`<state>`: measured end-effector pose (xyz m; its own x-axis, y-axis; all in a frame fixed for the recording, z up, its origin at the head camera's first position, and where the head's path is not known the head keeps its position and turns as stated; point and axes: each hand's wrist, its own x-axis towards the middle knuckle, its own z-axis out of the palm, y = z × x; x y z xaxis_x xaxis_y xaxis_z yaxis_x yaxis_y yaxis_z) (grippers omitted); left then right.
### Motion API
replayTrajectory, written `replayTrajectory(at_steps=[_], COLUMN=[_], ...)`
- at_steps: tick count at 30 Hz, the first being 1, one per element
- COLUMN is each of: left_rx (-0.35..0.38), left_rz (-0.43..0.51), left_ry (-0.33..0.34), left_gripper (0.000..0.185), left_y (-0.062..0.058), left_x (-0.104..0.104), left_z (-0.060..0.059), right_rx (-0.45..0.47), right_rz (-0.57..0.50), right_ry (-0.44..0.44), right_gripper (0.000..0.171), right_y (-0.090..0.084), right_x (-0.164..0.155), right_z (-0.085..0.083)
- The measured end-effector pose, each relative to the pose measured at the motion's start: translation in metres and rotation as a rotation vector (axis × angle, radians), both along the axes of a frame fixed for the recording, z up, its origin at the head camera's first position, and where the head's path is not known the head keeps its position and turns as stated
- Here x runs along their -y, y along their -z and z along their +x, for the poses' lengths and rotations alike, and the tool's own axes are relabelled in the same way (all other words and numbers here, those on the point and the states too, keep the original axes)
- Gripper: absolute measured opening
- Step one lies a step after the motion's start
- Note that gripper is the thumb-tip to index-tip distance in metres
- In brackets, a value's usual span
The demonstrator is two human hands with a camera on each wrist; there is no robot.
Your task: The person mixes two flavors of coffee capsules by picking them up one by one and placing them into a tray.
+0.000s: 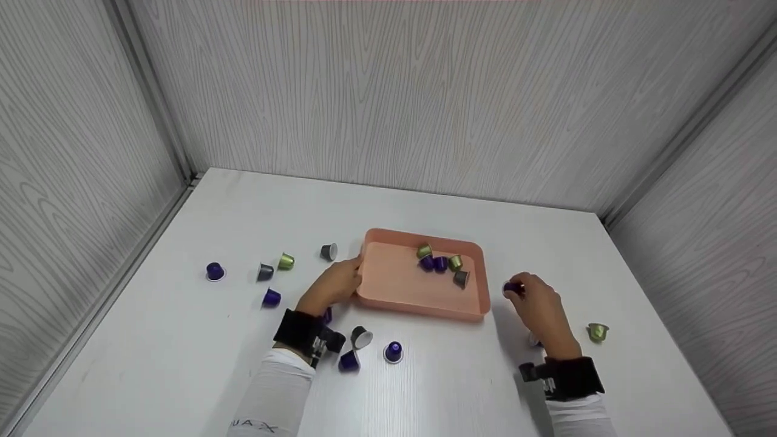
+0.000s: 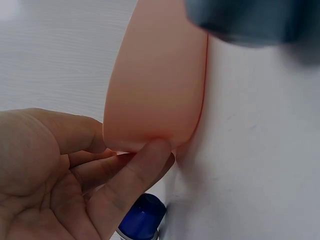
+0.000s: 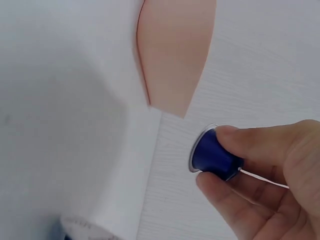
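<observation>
A shallow pink tray (image 1: 394, 308) rests on the white table with several coffee capsules inside, green, purple and grey. At its left side my left hand (image 1: 335, 282) grips the wall, fingers bent against the pink tray (image 2: 155, 75). A blue capsule (image 2: 143, 215) lies just below those fingers. To the right of the tray, my right hand (image 1: 542, 306) pinches a purple-blue coffee capsule (image 3: 215, 155) between thumb and fingers, its silver rim facing the tray. That capsule is apart from the tray wall. Under the right wrist another capsule (image 1: 534, 341) is mostly hidden.
Left of the tray lie several loose capsules, including a purple one (image 1: 215, 271), a green one (image 1: 286, 261) and a grey one (image 1: 329, 252). Nearer me stands a purple capsule (image 1: 393, 351). A green capsule (image 1: 598, 332) sits at the right. Wood-grain panels (image 1: 388, 97) enclose the table.
</observation>
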<state>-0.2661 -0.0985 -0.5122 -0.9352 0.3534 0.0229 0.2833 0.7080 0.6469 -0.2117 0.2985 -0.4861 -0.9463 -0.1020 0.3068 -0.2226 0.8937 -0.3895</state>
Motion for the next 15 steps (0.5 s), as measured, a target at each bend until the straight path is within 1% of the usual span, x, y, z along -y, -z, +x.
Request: replayTrajectory(at_steps=[6,11,15], left_rx=[0.009,-0.002,0.000], left_rz=[0.008,0.022,0.029], left_ry=[0.000,-0.001,0.000], left_gripper=[0.047,0.045,0.045], left_y=[0.002,0.000,-0.002], left_x=[0.000,0.001,0.001], left_z=[0.000,0.000,0.002], right_rx=[-0.103,-0.106,-0.092], right_rz=[-0.049,-0.074,-0.084], right_ry=[-0.040,-0.090,-0.102], right_gripper=[0.024,0.024,0.024], right_y=[-0.001,-0.007,-0.013], right_x=[0.025,0.046,0.061], right_z=[-0.003,-0.013,-0.024])
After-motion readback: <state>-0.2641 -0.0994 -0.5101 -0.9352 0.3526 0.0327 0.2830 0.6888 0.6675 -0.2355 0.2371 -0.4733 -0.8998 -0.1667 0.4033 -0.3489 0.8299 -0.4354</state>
